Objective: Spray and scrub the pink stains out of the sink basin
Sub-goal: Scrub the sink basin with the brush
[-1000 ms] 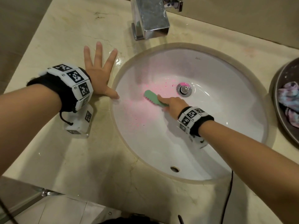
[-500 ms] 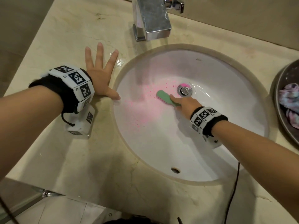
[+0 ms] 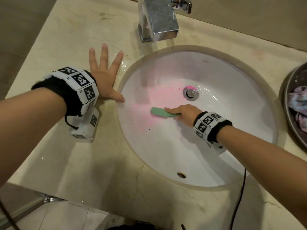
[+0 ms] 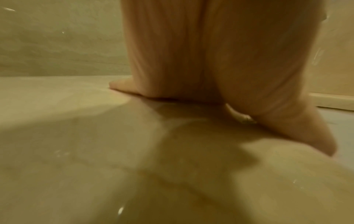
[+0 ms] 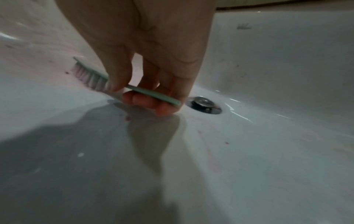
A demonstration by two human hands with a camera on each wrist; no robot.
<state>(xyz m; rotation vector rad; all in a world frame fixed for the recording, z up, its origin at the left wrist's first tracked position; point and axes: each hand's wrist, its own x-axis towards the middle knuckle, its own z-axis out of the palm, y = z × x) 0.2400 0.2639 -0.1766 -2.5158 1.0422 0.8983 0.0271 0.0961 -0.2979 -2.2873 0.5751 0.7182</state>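
Note:
The white oval sink basin (image 3: 224, 146) holds pink stains (image 3: 149, 103) spread left of the metal drain (image 3: 190, 93). My right hand (image 3: 182, 112) grips a green scrub brush (image 3: 162, 112), bristles down on the pink patch. In the right wrist view the fingers (image 5: 145, 100) curl round the brush handle (image 5: 153, 94), its bristles (image 5: 86, 75) tinted pink, the drain (image 5: 204, 104) just behind. My left hand (image 3: 106, 77) rests flat with fingers spread on the beige counter (image 3: 66, 163), thumb at the basin's left rim. The left wrist view shows that palm (image 4: 210, 60) pressed on the counter (image 4: 95, 166).
A chrome faucet (image 3: 157, 19) stands behind the basin. A dark round bowl (image 3: 289, 97) holding a tie-dye cloth (image 3: 299, 107) sits at the right edge. An overflow hole (image 3: 181, 175) is in the basin's near wall. A black cable (image 3: 239, 200) hangs from my right wrist.
The right hand swept the brush right toward the drain, then back left and nearer me across the pink patch. The left hand stayed planted on the counter.

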